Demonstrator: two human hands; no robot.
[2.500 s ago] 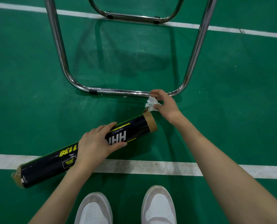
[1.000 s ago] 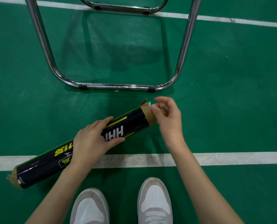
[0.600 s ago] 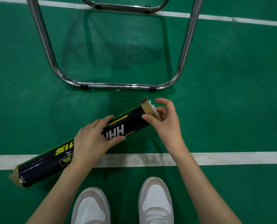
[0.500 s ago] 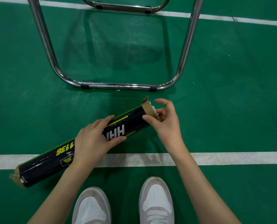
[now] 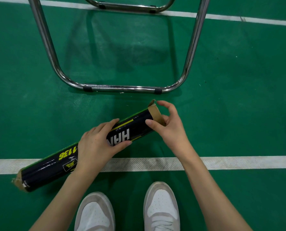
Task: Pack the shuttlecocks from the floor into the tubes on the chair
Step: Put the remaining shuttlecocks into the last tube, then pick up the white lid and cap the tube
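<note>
Both hands grip one black tube [image 5: 135,125]: left hand [image 5: 97,144] mid-body, right hand [image 5: 168,125] at its mouth, contents hidden.

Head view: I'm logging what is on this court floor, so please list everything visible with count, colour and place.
shuttlecock tube: one, black with yellow print and brown cardboard ends, lying slanted across the near white line
chair frame: one, chrome tubing, standing beyond the tube
court lines: two, white, one near and one far
floor: green
shoes: two, white and grey, bottom centre
left hand: grips the tube's middle
right hand: thumb on the tube's open end, fingers curled at its mouth
</note>
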